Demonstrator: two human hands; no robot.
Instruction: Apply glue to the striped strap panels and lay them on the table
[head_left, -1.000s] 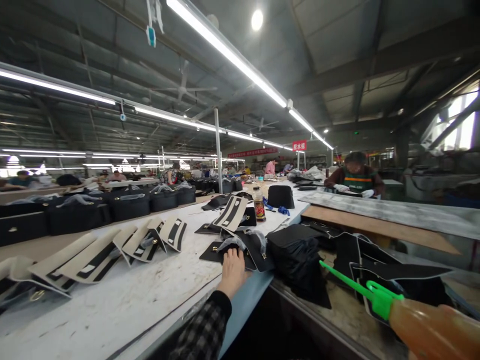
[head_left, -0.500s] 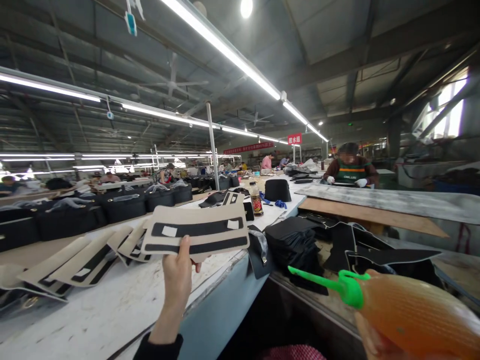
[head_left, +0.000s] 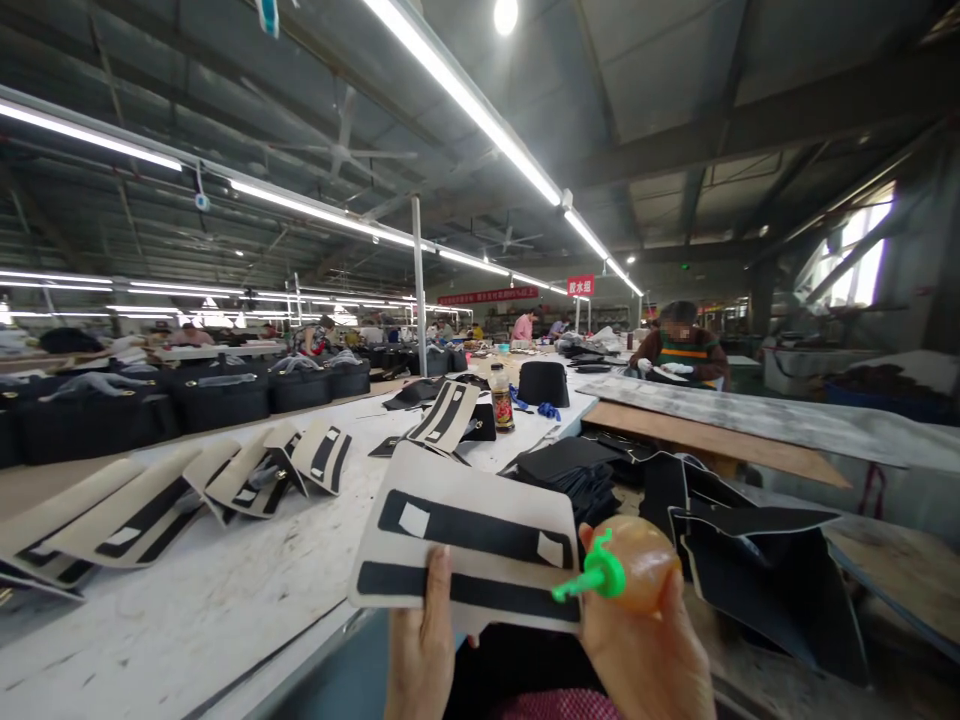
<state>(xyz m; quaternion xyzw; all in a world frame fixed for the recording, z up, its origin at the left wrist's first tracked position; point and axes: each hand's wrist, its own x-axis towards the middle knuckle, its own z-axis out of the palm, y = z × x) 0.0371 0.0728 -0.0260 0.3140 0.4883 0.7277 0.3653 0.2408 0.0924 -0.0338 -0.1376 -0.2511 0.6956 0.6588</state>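
Note:
My left hand [head_left: 429, 630] is closed on the lower edge of a beige panel [head_left: 480, 480], thumb on its face. Two black strips run across the panel, and the upper strip bears two small white patches. Wrapped round an amber squeeze bottle [head_left: 646, 562] is my right hand [head_left: 645, 640], at the panel's right edge. The bottle's green nozzle [head_left: 589, 578] points left, its tip in front of the lower black strip's right end. Whether the tip touches the panel I cannot tell.
Similar beige panels [head_left: 142, 520] lean in a row on the white table [head_left: 247, 590]. A glass jar [head_left: 501, 400] stands farther back. Black pieces [head_left: 574, 475] are stacked at right, and black bags [head_left: 217, 395] line the left. A co-worker [head_left: 679, 345] sits at the far right.
The panel has come nearer and lower, toward the right. My right hand has brought the bottle left to the panel's right edge. The view has shifted slightly.

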